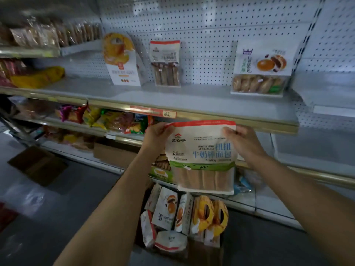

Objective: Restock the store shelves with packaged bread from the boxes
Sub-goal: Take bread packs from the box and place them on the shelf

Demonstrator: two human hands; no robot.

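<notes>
A white bag of twisted milk stick bread with a red top strip hangs upright in front of the shelf edge. My left hand pinches its top left corner and my right hand pinches its top right corner. Below the bag, an open box on the floor holds several bread packs. On the grey shelf above stand a matching stick bread bag, an orange-and-white bread bag and a pack of filled buns.
The shelf's front rail carries a red price tag. Lower shelves at the left hold several colourful snack bags. A flattened cardboard box lies on the dark floor at the left. Another brown carton sits under the shelving.
</notes>
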